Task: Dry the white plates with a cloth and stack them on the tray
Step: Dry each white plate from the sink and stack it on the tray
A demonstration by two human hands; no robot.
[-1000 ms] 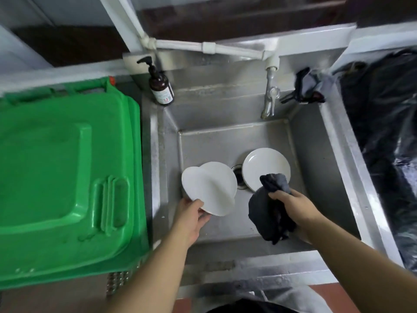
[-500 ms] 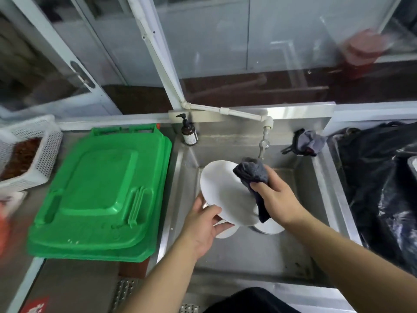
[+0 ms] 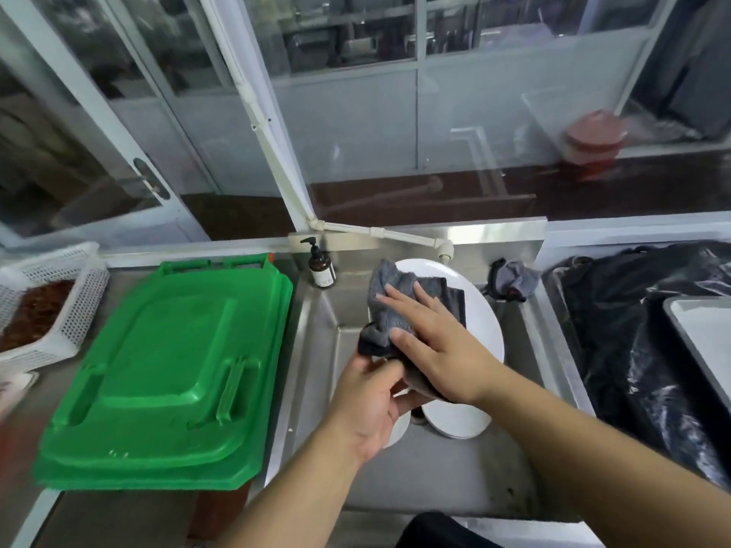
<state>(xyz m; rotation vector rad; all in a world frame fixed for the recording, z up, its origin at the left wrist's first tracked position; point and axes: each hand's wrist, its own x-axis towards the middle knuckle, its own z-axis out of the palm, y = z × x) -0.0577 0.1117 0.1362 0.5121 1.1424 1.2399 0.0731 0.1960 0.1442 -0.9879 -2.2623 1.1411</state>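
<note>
- The left hand grips the lower edge of a white plate, held tilted above the steel sink.
- The right hand lies with straight fingers flat on a grey cloth, pressing it to the plate's face.
- 2 more white plates lie in the sink basin below the hands, one mostly hidden by the left hand.
- A grey tray sits at the right edge, on black plastic sheeting.
- Green bin lids lie left of the sink; a brown pump bottle stands at its back left corner.
</note>
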